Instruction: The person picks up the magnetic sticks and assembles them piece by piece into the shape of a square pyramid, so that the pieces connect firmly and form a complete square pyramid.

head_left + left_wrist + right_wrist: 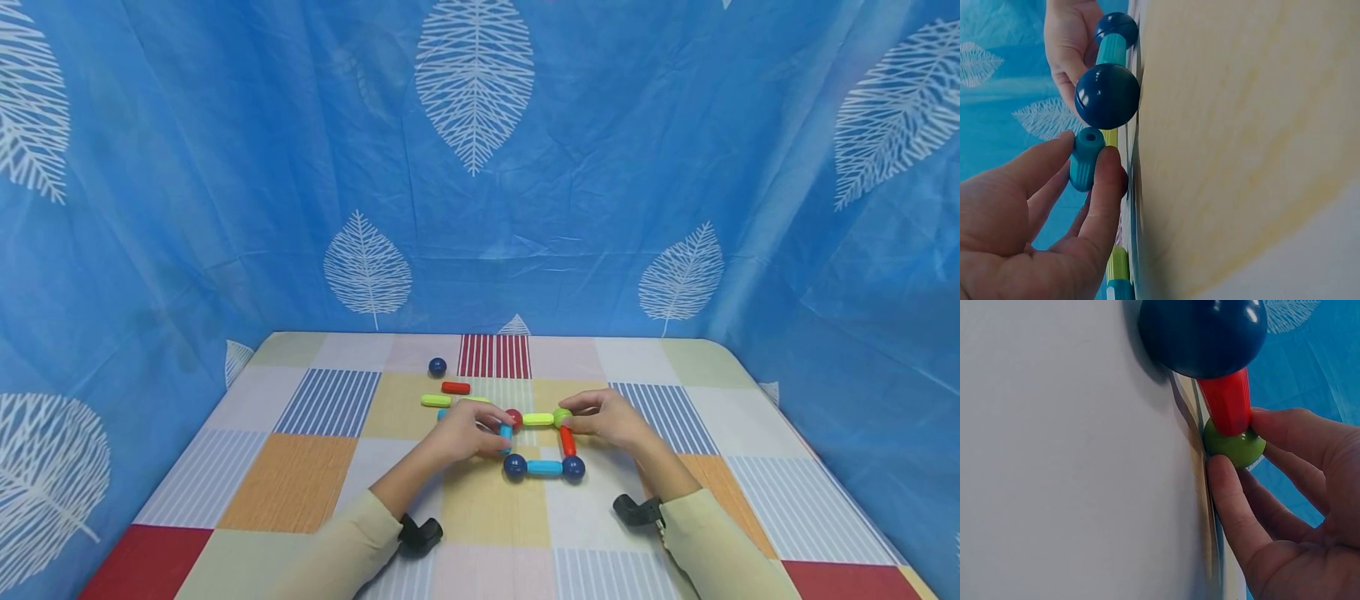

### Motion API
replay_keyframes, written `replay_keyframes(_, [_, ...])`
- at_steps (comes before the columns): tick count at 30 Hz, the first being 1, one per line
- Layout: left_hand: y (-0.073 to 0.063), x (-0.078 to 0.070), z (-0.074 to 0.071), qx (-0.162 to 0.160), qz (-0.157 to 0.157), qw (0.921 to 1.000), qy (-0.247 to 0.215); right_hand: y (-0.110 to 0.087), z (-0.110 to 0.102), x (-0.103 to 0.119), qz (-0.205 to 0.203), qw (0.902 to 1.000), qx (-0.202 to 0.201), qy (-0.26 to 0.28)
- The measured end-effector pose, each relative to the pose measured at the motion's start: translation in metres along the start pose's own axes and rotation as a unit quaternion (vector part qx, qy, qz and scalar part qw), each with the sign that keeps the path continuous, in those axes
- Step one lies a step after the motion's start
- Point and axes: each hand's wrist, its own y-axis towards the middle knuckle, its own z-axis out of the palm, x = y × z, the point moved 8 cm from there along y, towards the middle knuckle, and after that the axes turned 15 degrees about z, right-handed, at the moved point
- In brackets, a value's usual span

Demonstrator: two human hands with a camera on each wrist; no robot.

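My left hand [467,432] pinches a light blue magnetic rod [1087,159] between thumb and fingers; its end with a small round hole faces the left wrist camera. That rod lies between a red ball [514,418] and a dark blue ball [515,466]. My right hand [609,417] pinches a green ball [1235,447] at the far right corner of the shape. From the green ball a yellow-green rod [538,419] runs to the red ball, and a red rod [567,442] to another dark blue ball [573,468]. A second light blue rod [544,467] joins both dark blue balls.
Beyond my left hand lie a loose dark blue ball [437,366], a short red rod [456,387] and a yellow-green rod [436,401]. More rods are partly hidden behind that hand. A patchwork-patterned cloth [300,483] covers the table, and a blue leaf-print curtain [600,208] surrounds it.
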Motion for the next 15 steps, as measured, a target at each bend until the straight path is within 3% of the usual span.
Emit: replay_keyframes(15, [0.0038,-0.0009,0.0103,0.001,-0.031,0.9995,-0.005,0.0008,0.0001,-0.0020,0.004,1.0000,-0.004,0.006])
